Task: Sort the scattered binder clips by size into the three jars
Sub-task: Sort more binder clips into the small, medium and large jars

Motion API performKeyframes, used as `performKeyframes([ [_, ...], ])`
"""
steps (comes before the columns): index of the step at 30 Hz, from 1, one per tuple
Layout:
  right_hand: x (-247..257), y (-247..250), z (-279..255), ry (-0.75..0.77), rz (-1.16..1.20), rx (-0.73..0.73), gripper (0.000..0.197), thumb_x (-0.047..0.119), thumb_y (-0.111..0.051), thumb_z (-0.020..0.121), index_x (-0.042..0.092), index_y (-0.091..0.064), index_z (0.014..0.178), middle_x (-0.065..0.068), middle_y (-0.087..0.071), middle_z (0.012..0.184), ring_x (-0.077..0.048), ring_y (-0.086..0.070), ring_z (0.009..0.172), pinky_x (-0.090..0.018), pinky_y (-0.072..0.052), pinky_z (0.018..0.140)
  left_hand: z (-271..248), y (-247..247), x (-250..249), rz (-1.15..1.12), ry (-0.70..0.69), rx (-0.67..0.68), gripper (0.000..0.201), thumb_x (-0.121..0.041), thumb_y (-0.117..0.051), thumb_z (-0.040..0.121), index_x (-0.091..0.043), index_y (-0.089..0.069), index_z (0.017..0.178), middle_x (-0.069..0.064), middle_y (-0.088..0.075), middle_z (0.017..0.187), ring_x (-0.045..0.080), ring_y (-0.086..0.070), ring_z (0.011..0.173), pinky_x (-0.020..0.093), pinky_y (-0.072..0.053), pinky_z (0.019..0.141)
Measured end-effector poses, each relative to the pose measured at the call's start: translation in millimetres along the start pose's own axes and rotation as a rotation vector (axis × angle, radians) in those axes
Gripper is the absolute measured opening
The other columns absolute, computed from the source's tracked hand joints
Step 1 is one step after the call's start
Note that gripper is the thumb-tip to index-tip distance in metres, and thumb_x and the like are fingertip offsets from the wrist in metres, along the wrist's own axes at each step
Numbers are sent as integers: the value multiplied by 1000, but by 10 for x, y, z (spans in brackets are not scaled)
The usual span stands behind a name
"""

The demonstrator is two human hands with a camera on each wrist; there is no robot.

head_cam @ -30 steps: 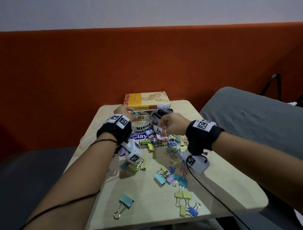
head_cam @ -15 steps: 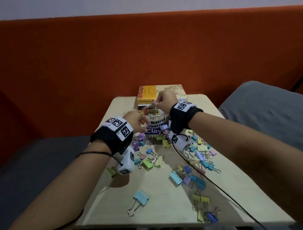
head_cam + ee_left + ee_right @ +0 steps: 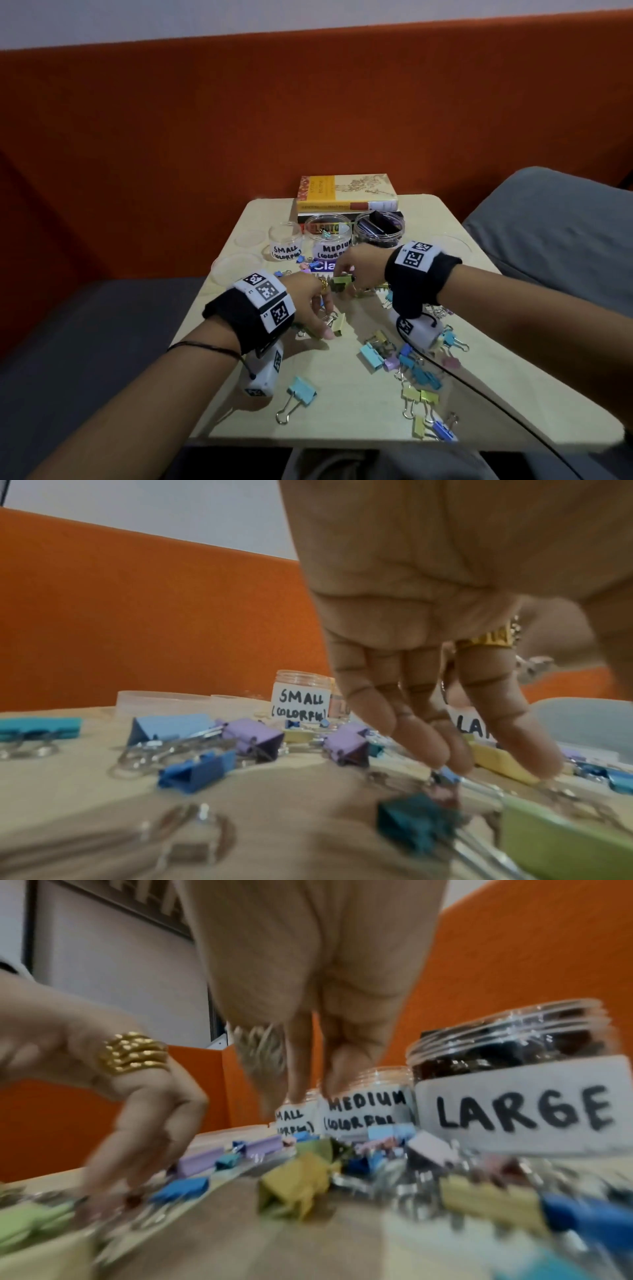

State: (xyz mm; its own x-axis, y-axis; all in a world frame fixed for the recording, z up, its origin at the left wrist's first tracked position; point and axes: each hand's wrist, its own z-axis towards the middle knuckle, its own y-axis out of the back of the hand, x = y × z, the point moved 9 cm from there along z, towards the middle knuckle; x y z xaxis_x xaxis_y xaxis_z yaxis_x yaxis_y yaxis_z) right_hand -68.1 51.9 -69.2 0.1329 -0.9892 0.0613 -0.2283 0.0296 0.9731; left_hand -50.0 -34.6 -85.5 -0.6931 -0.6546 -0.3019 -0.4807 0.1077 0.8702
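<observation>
Three clear jars stand at the back of the table: SMALL (image 3: 287,242), MEDIUM (image 3: 331,240) with a few coloured clips inside, and LARGE (image 3: 378,228) filled with dark clips. Coloured binder clips (image 3: 416,370) lie scattered in front of them. My left hand (image 3: 325,329) reaches down with straight fingers; its fingertips (image 3: 445,758) touch a small blue clip (image 3: 447,773) beside a yellow clip (image 3: 337,323). My right hand (image 3: 342,274) hovers just over an olive clip (image 3: 340,281) in front of the MEDIUM jar, its fingers (image 3: 298,1091) hanging down with nothing in them.
A stack of books (image 3: 346,197) lies behind the jars. Clear lids (image 3: 236,267) sit at the table's left side. A black cable (image 3: 479,387) trails across the clips on the right. A light blue clip (image 3: 301,390) lies alone near the front edge. A grey cushion (image 3: 548,240) borders the right.
My right hand came back from above the MEDIUM jar's mouth down to the clip pile. My left hand dropped from beside the jar onto the clips nearer me.
</observation>
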Motion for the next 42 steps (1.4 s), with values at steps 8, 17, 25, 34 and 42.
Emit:
performKeyframes([
  [8,106,-137,-34,13,-84,77,51,10,-59,85,20,-48,134,-11,-47,133,-28,-46,123,-37,-42,99,-3,-106,-109,139,11,-37,59,-43,-75,73,-21,-51,122,2,-55,115,21,-58,103,32,-49,82],
  [17,56,-29,-104,15,35,27,29,0,-59,82,10,-67,107,3,-46,93,-15,-42,92,-27,-37,75,81,-196,-142,334,45,-19,70,-59,-61,78,-29,-40,137,5,-40,137,29,-49,120,39,-44,99],
  [25,-51,193,-165,-19,201,-108,21,3,-59,86,7,-69,103,-10,-66,115,-16,-52,85,-25,-39,71,132,-107,-183,295,124,-60,49,-39,-61,87,3,-58,113,11,-54,91,21,-48,81,29,-36,68],
  [34,-18,-36,-55,-122,-3,-13,28,3,-52,87,1,-62,113,-17,-64,118,-32,-59,104,-32,-49,81,-13,286,-18,33,137,-194,47,-30,-64,87,-14,-53,129,5,-62,120,20,-62,107,28,-48,87],
  [42,-14,13,-8,-62,6,-59,38,-2,-55,87,9,-64,122,-12,-63,125,-28,-58,115,-31,-47,96,362,1139,213,-107,177,-558,48,-24,-65,88,-8,-53,131,10,-57,132,24,-55,119,31,-43,98],
])
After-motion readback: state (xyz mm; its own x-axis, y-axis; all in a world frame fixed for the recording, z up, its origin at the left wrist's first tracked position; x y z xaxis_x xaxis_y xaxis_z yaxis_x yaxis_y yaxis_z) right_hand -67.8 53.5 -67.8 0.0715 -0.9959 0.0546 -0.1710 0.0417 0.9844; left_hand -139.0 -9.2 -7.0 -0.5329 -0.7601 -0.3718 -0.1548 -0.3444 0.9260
